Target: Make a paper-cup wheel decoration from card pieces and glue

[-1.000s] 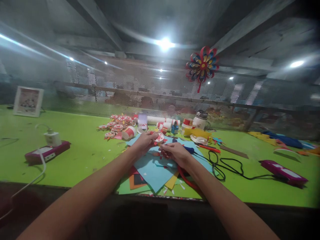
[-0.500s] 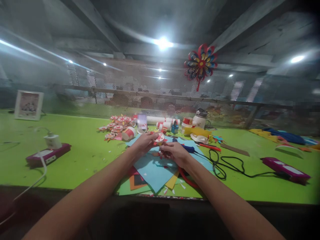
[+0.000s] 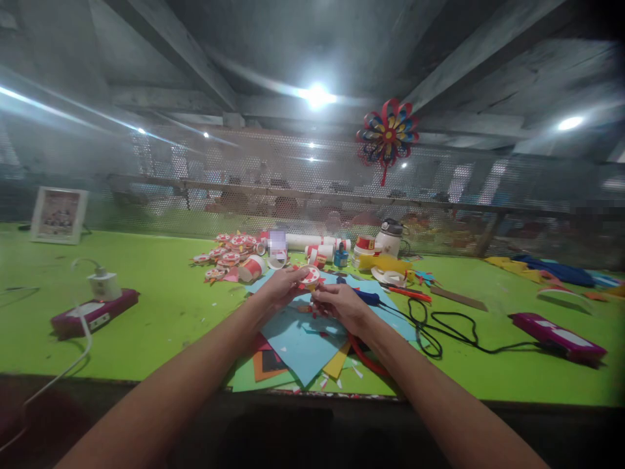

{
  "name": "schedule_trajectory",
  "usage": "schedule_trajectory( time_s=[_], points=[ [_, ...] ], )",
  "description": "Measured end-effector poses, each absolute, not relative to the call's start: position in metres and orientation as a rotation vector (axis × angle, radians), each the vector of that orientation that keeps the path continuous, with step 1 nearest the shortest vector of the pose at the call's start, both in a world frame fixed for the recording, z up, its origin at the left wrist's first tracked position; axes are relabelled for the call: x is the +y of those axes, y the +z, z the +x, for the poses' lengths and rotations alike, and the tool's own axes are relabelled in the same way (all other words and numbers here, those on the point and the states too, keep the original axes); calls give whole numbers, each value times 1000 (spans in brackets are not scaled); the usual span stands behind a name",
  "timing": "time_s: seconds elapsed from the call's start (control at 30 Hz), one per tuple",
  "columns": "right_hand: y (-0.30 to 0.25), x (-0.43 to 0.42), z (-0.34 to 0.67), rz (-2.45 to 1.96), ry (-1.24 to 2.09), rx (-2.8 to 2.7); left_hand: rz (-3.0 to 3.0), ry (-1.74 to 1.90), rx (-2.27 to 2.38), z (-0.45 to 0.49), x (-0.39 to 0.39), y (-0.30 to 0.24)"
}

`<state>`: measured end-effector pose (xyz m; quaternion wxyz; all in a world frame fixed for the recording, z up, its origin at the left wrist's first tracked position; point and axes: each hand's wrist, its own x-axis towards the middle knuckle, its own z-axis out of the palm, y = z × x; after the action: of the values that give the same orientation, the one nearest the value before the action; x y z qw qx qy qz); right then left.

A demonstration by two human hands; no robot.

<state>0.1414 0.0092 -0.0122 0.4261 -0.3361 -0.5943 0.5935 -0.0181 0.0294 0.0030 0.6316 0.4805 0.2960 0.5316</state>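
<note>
My left hand [image 3: 282, 286] is closed on a small red and white paper cup piece [image 3: 311, 276], held just above a stack of coloured paper sheets [image 3: 297, 335]. My right hand [image 3: 342, 303] is closed in a pinch right beside the cup piece, touching its lower edge; what its fingertips hold is too small to make out. Both hands meet over the blue top sheet, near the middle of the green table [image 3: 161, 299].
Finished red and white cup flowers [image 3: 225, 249] lie behind the hands, with cups, tape rolls [image 3: 319, 251] and a jug [image 3: 389, 238]. Black cable [image 3: 439, 329] and red scissors [image 3: 409, 293] lie right. Purple boxes [image 3: 92, 311] [image 3: 556, 335] sit on both sides. A paper pinwheel [image 3: 387, 135] hangs above.
Both hands have stayed together over the blue paper, shifting slightly. The view has tilted a little, so everything sits lower in the picture.
</note>
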Motion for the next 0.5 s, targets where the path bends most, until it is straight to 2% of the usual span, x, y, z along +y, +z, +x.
schedule_trajectory(
  time_s=[0.5],
  points=[
    [-7, 10, 141, -968, 1452, -1370, 1035, 1195, 786, -18, 35, 1]
  ],
)
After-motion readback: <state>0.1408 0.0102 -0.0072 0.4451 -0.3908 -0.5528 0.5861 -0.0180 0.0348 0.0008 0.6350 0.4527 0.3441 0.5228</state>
